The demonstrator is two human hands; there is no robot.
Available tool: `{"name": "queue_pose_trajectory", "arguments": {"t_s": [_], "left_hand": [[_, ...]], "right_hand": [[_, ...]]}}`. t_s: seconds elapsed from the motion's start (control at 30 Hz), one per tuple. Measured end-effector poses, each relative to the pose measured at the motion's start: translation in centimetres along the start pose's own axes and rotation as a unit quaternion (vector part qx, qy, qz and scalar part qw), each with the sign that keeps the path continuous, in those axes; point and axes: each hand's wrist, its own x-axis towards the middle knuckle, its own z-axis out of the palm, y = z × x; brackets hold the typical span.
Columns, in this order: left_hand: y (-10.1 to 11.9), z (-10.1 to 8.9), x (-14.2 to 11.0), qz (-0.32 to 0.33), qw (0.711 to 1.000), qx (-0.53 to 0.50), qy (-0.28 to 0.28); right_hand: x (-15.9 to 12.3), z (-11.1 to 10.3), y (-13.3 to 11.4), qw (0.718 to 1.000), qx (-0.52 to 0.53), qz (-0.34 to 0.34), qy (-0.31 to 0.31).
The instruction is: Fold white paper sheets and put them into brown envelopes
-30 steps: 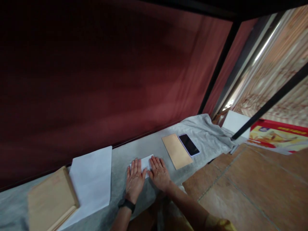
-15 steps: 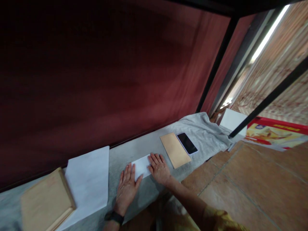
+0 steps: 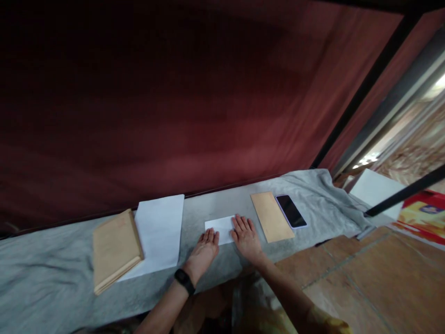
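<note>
A small folded white paper (image 3: 219,226) lies on the grey cloth-covered table (image 3: 62,287). My left hand (image 3: 205,250), with a black watch on its wrist, lies flat with fingers stretched out, its fingertips at the paper's near left edge. My right hand (image 3: 246,237) rests flat and open on the paper's right end. Neither hand grips anything.
A brown envelope (image 3: 271,216) and a dark phone (image 3: 291,211) lie to the right of my hands. A white sheet (image 3: 158,234) and a stack of tan envelopes (image 3: 114,249) lie to the left. A dark red curtain (image 3: 174,102) backs the table. Tiled floor (image 3: 375,278) is at right.
My left hand slid off the paper toward its left edge and back to it. The camera view swung left, showing more of the table.
</note>
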Motion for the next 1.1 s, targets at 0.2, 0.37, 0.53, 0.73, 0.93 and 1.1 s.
{"name": "queue_pose_trajectory", "arguments": {"t_s": [0.2,0.37,0.53,0.73,0.93,1.1], "left_hand": [[-0.8,-4.1,-0.5,-0.027,0.99,-0.131,0.033],[-2.2,-6.8,-0.4,-0.116,0.911,-0.386,0.091],[-2.6,-6.0,1.2,-0.231,0.754,-0.593,0.163],[-1.2,-1.9,0.4,-0.306,0.699,-0.613,0.207],[0.0,0.5,-0.1,-0.306,0.753,-0.543,0.211],[0.6,0.4,0.9,-0.283,0.853,-0.368,0.24]], "right_hand": [[-0.3,-0.8,1.3,0.976,0.209,0.04,0.052],[-0.8,-3.0,2.0,0.88,0.466,0.087,0.046],[-0.3,-3.1,1.1,0.867,0.479,0.135,-0.001],[0.4,-1.5,0.5,0.908,0.376,0.185,0.001],[1.3,-1.2,-0.2,0.957,0.218,0.189,-0.011],[1.8,-1.2,-0.6,0.98,0.097,0.171,-0.036]]}}
